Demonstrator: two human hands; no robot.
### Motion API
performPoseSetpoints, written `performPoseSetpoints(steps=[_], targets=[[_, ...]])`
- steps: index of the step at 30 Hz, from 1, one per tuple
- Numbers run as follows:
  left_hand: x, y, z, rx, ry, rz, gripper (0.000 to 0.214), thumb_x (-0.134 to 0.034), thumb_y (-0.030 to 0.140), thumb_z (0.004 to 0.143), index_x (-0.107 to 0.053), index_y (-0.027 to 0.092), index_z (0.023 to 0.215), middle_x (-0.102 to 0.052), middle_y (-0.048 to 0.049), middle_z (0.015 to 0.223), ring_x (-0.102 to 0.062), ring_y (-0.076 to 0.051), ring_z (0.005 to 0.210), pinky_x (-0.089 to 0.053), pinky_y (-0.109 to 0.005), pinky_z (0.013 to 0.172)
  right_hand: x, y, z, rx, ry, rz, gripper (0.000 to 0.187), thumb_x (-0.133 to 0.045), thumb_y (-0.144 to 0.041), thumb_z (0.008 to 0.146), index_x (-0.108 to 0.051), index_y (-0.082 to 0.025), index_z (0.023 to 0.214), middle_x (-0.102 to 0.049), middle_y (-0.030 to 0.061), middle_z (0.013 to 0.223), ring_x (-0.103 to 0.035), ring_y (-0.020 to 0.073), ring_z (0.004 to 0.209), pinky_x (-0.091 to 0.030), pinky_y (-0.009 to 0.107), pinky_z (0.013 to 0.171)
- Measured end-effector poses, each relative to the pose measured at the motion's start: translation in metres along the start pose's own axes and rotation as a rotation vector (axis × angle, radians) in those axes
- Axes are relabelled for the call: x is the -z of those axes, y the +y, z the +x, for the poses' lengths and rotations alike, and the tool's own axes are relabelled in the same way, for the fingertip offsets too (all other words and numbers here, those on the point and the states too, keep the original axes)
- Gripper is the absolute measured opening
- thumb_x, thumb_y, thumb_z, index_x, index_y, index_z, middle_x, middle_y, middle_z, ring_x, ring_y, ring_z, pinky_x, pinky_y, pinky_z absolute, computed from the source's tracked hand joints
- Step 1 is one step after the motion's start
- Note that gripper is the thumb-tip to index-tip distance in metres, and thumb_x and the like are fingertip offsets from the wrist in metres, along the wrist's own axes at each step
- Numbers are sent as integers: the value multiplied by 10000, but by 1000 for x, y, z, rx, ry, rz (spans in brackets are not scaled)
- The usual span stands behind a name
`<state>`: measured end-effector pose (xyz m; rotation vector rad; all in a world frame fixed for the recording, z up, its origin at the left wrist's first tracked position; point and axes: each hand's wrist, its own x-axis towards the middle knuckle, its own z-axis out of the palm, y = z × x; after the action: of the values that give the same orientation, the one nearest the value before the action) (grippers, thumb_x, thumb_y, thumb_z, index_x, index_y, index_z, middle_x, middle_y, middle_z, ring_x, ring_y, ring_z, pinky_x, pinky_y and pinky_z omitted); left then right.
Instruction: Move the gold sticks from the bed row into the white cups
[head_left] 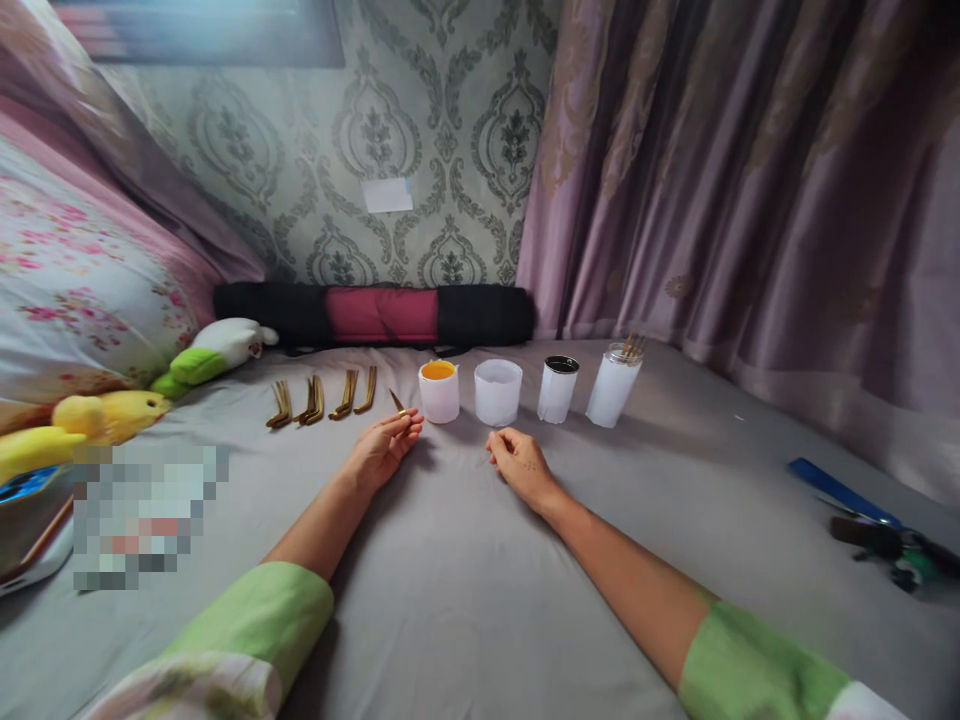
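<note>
My left hand [384, 447] is closed in a pinch on a thin brown-and-gold pointed piece [399, 404], its tip up and to the left. Just beyond it stands a white cup with an orange-yellow inside [439, 398]. My right hand [523, 462] has its fingers curled together in front of a wider white cup [498, 400]; what they hold, if anything, is hidden. Bent gold-coloured sticks [345, 394] lie in several small groups left of the cups. To the right are a white-wrapped container with a dark inside [558, 393] and a tilted-looking white-wrapped jar [613, 390] with gold sticks [634, 347].
A grey sheet [442, 600] covers the surface. Along the wall lies a black and maroon roll [382, 315]. Plush toys [214, 352] and a blurred-out flat item [150, 515] are on the left. A blue strip [844, 490] and dark tools [892, 545] lie far right.
</note>
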<state>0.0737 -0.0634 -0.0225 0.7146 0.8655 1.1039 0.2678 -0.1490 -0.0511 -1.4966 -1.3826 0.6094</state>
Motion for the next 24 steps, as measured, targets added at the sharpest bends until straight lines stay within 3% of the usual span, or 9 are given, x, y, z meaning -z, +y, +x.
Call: performPoseSetpoints(steps=[24], targets=[[-2, -21, -31, -207, -139, 234, 337, -605, 303, 678, -574, 133, 967, -623, -66, 764, -562, -92, 562, -434, -195, 492, 0, -3, 0, -3, -12, 14, 370, -362, -449, 779, -566, -144, 732, -537, 2, 572, -469, 85, 471, -350, 199, 459]])
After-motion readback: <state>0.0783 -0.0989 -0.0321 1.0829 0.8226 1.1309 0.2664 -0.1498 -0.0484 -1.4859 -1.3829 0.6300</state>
